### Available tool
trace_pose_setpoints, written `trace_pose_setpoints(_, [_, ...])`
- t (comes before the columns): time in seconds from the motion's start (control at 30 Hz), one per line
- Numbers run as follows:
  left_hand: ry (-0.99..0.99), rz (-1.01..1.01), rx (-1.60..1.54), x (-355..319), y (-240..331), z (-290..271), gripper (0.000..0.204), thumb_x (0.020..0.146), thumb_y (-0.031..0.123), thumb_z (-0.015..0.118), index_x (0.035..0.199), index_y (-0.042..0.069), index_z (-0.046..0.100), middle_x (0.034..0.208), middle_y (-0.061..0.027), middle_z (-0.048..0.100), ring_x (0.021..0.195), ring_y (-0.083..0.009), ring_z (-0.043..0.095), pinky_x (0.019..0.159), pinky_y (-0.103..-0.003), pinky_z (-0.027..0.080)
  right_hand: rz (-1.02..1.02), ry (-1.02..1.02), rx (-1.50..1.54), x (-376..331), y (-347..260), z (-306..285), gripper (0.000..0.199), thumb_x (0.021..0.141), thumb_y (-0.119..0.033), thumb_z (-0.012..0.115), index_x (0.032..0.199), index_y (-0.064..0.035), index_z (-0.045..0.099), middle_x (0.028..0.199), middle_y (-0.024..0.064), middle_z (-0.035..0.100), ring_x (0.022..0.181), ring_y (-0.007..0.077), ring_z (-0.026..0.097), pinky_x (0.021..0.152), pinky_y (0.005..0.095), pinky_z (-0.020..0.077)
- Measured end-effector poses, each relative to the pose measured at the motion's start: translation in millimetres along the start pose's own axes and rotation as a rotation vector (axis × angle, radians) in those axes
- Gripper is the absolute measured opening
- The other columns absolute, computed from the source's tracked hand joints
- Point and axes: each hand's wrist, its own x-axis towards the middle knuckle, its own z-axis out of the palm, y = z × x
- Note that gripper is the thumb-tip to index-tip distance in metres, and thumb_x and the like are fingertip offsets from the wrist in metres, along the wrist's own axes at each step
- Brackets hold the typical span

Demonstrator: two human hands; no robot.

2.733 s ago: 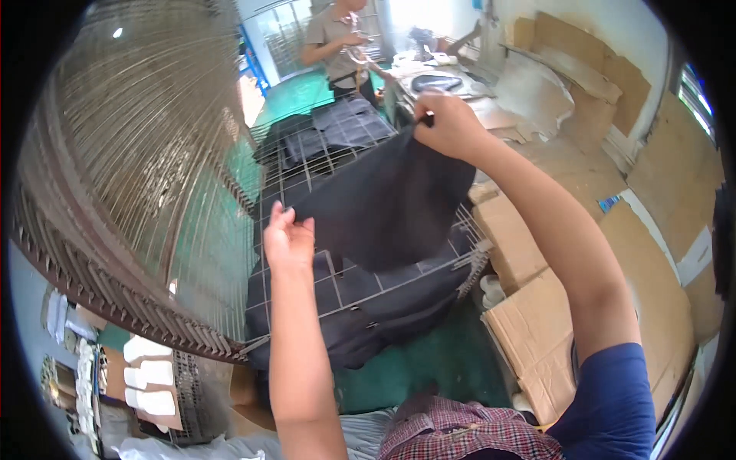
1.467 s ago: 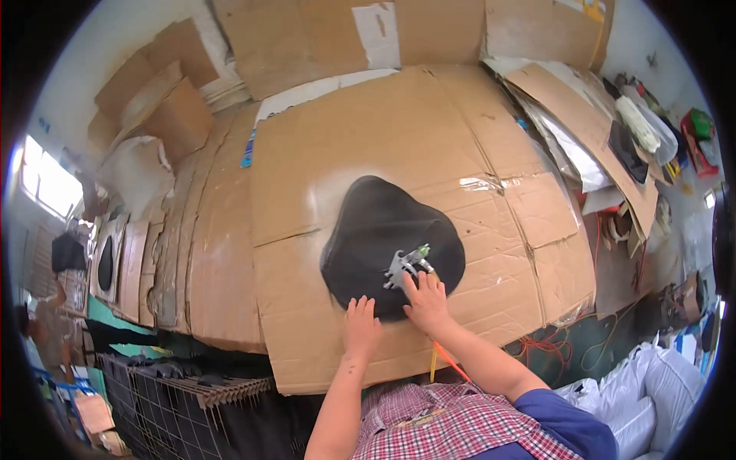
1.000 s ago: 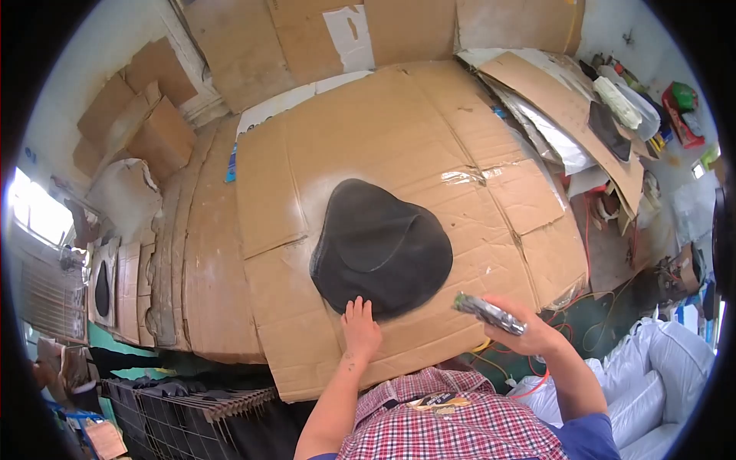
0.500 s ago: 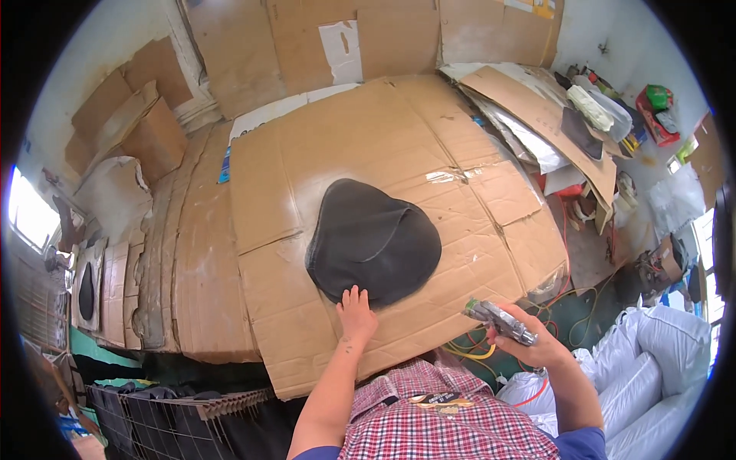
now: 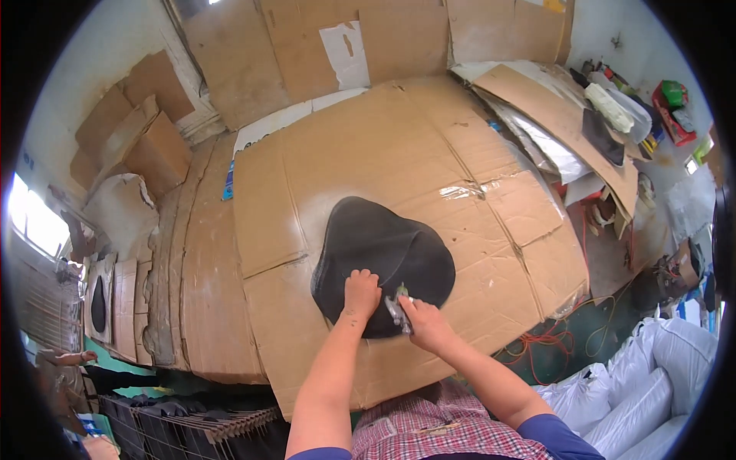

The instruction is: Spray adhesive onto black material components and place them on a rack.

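Note:
A rounded black sheet piece [image 5: 414, 253], bulging and with a curved fold line across it, lies on a cardboard-covered table [image 5: 345, 146]. My left hand [image 5: 362, 295] is on its near part, the fingers curled in against the black material; the fingertips are hidden. Just right of it, my right hand [image 5: 426, 322] grips a metal spray gun [image 5: 399, 310] over the near edge of the piece. Its nozzle end points away from me, close beside my left hand.
Stacked cardboard sheets [image 5: 537, 107] lean at the far right. White sacks [image 5: 652, 383] and an orange hose [image 5: 546, 353] lie right of the table. At the left, another person's arm [image 5: 73, 358] shows beyond a wire rack [image 5: 192, 422] of black pieces.
My right hand has brought the spray gun left, from beside the table to over the black piece. My left hand has moved farther onto the piece, and its fingers have curled.

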Motion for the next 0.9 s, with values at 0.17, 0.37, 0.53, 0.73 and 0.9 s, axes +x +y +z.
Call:
trace_pose_setpoints(0.17, [-0.046,0.141,-0.147,27.3,-23.2,4.7,0.011,0.068,0.016,0.069,0.074,0.007,0.066,0.077,-0.0078,0.059,0.079,-0.0276,0.057,0.071,-0.038,0.047,-0.04,0.024,0.016,1.8,21.7,16.8,0.065,0.065,-0.004,0.063,0.127,-0.0029,0.043,0.091,0.017,0.053,0.084,0.0338,0.055,0.076,0.0427,0.0447])
trace_pose_setpoints(0.37, [-0.318,-0.051,-0.246,99.4,-62.9,-27.4,0.012,0.073,0.017,0.061,0.075,0.008,0.068,0.081,-0.0129,0.064,0.079,-0.0333,0.061,0.072,-0.041,0.049,-0.015,-0.119,0.127,9.0,37.4,7.8,0.07,0.065,-0.007,0.067,0.129,-0.0005,0.039,0.095,0.0183,0.053,0.086,0.0355,0.054,0.078,0.0436,0.0452])
trace_pose_setpoints(0.53, [-0.136,-0.533,-0.649,184.5,-88.2,-57.8,0.028,0.081,0.01,0.052,0.106,0.002,0.062,0.089,-0.0141,0.068,0.073,-0.0265,0.065,0.068,-0.039,0.049,-0.043,-0.099,0.182,19.5,40.8,0.7,0.072,0.065,-0.006,0.067,0.13,-0.0007,0.038,0.096,0.0187,0.053,0.085,0.0359,0.054,0.077,0.0437,0.0454])
trace_pose_setpoints(0.73, [0.363,-0.539,-1.037,147.3,-22.8,-57.3,0.049,0.083,0.006,0.052,0.131,0.002,0.043,0.128,-0.0187,0.051,0.115,-0.0248,0.051,0.098,-0.034,0.039,0.088,-0.067,0.417,9.5,55.0,-12.6,0.065,0.074,-0.007,0.067,0.133,-0.0051,0.038,0.106,0.0179,0.055,0.096,0.0327,0.056,0.083,0.0389,0.0463])
trace_pose_setpoints(0.9, [0.206,-0.219,-0.35,-18.2,11.0,-18.7,0.037,0.08,0.007,0.058,0.116,0.0,0.053,0.118,-0.0203,0.053,0.113,-0.0363,0.048,0.099,-0.043,0.036,0.276,-0.213,0.786,-19.5,28.9,-126.3,0.053,0.085,-0.006,0.06,0.134,-0.0081,0.039,0.114,0.0111,0.055,0.099,0.0189,0.055,0.084,0.0305,0.0445])
